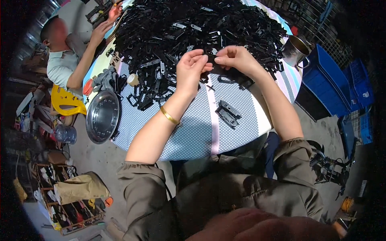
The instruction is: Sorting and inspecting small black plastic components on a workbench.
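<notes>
My left hand and my right hand are raised at the near side of a big heap of black plastic parts. Thumb and fingers of each are pinched together on a small black plastic part, mostly covered by the fingertips. Close in front of me on the dotted tablecloth lie a few separate black parts. Another black frame-like part rests just below my right hand. More loose pieces spread out to the left of my left wrist.
A metal bowl sits at the table's left edge, near grey gloves and a small cup. On the right are a metal mug and blue bins. A co-worker sits at the far left, hands by the heap.
</notes>
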`<action>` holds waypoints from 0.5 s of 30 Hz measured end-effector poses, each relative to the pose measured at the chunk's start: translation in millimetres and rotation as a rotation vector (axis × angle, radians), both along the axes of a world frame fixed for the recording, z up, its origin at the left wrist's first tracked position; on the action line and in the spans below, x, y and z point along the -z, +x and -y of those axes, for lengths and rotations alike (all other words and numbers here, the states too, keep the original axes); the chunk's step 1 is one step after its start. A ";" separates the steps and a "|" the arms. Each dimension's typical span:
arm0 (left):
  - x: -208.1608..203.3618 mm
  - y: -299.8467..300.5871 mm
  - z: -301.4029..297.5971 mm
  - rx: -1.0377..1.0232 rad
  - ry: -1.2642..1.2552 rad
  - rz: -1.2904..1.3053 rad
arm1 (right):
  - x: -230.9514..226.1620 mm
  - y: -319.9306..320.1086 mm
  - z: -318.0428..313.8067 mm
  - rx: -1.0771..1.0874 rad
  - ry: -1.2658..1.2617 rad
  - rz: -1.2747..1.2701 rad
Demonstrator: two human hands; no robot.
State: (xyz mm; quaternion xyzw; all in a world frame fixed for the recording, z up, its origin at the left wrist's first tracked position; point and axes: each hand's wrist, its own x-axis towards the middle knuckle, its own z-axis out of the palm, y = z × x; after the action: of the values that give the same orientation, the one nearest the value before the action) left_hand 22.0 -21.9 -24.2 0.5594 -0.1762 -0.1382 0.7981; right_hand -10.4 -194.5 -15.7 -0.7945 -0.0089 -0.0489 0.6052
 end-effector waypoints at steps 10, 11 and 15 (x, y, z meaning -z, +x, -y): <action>-5.8 2.6 -3.6 0.229 -0.162 -0.309 | -5.7 -0.1 15.4 -0.287 0.337 0.110; -9.5 -0.6 -4.2 0.229 -0.156 -0.310 | -6.7 0.1 23.4 -0.420 0.389 0.116; -17.9 -9.9 -6.3 0.376 -0.003 -0.130 | -12.5 -5.5 50.7 -0.596 0.383 0.150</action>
State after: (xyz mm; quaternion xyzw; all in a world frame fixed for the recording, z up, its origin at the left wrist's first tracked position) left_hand 12.1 -15.6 -6.3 0.5052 -0.2259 -0.3203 0.7689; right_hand -15.8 -245.1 -3.2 -0.6232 -0.2753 0.0708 0.7285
